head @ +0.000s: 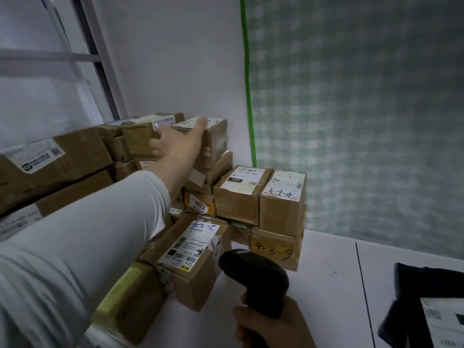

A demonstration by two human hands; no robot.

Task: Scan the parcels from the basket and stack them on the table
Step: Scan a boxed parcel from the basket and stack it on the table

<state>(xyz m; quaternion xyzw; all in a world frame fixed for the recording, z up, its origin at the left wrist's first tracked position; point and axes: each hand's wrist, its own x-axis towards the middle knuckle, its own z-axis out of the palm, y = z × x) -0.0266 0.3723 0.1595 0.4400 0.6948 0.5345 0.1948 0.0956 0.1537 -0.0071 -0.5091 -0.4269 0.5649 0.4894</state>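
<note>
Clearly the left hand (180, 144) is the nearer one: fingers straight and spread, holding nothing, it reaches up and forward to the topmost parcel (214, 140) stacked at the back of the table (326, 285). Low and well apart, the right hand (266, 325) grips the scanner (253, 275).

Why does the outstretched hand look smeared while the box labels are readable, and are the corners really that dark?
Head view: the left hand is smeared, likely motion blur; the 3-1-4 label is crisp; the wide lens dims the corners and slants the window frame; the black scanner shows little detail.
</note>
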